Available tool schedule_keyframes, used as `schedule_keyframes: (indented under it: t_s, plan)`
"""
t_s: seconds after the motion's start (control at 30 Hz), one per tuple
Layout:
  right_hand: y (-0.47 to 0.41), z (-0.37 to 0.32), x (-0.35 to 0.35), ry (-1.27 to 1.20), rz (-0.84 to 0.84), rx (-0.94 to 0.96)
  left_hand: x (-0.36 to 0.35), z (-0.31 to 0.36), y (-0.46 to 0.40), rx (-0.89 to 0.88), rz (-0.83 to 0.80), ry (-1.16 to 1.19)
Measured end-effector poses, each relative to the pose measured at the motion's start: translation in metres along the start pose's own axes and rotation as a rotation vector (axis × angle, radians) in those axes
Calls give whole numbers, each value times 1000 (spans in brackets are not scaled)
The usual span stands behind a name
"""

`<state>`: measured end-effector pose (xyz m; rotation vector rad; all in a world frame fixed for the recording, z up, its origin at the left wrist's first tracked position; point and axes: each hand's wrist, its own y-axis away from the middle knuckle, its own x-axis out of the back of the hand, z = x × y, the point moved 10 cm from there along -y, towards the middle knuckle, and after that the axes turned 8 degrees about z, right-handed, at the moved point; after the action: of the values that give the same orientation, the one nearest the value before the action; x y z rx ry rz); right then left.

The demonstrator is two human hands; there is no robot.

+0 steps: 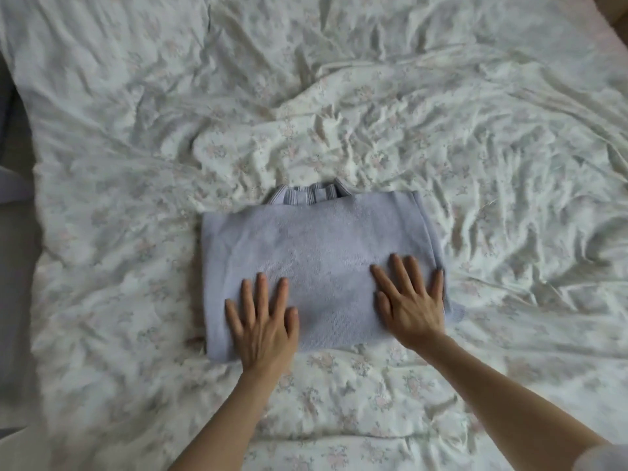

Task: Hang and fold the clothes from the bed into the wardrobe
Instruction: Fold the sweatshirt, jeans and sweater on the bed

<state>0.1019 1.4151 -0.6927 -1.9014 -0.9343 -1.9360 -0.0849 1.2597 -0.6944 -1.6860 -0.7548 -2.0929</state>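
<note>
text: none readable | labels: none | numbers: none | signs: none

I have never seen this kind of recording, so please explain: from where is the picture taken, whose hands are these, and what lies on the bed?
There is one picture, from a camera worn on a person's head, looking down. No robot is involved. The left hand and right hand lie flat, fingers spread, pressing a folded pale lavender knitted garment. Neither hand grips anything. The garment lies on a wrinkled white floral bedcover. A striped collar shows at its far edge. No wardrobe is visible.
</note>
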Motion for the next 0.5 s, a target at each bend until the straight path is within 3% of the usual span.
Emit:
schedule_keyframes:
  t_s: [0.07,0.17,0.3,0.4,0.5]
  plan:
    - [0,29,-9,55,-66,-103,-6,-27,-9,65,-8,-87]
    - [5,57,-16,-81,-144,-216,-8,-60,-21,204,-103,-125]
    - [29,83,5,-499,82,-595,0,-64,-19,293,-156,-17]
    - [42,86,1,-875,82,-850,11,-44,-13,189,-26,-10]
    - [50,84,-7,-1098,-35,-1026,0,-4,6,-26,-68,7]
